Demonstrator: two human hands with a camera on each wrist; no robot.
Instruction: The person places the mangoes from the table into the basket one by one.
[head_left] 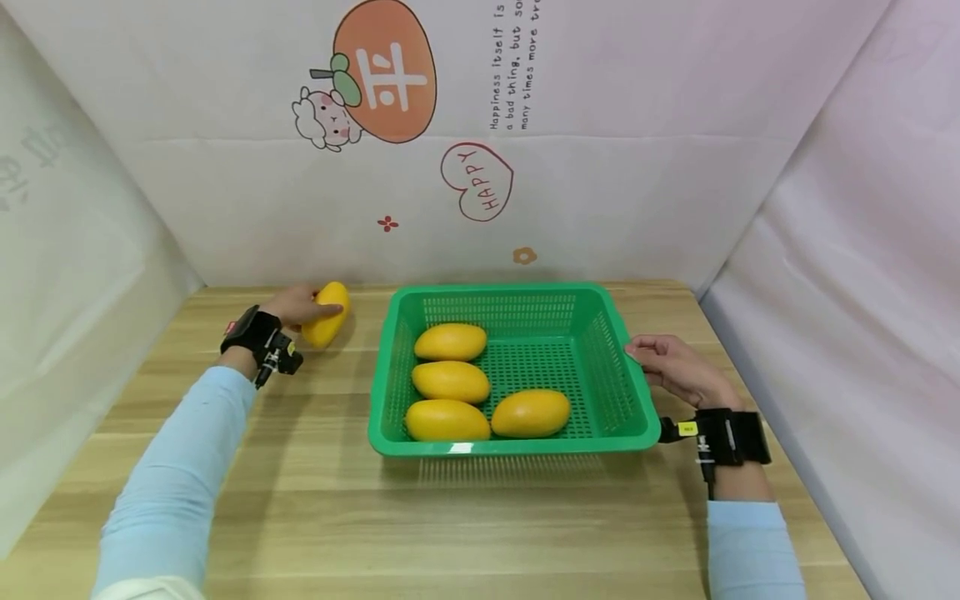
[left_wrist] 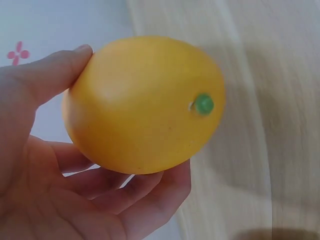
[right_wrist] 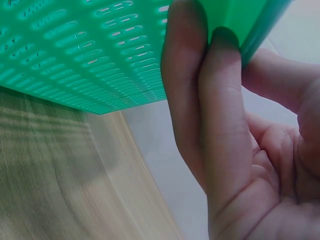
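Note:
At the back left of the table, my left hand grips a yellow mango. The left wrist view shows this mango between thumb and fingers, its green stem end facing the camera. My right hand pinches the right rim of a green plastic basket. In the right wrist view, two fingers lie against the outside of the perforated basket wall, with the thumb at the rim. Inside the basket lie several mangoes: three stacked in a column on the left and one mango beside the nearest of them.
A wooden table carries everything. White printed cloth hangs behind it, and plain cloth sheets stand at the left and right sides. Black camera straps sit on both wrists.

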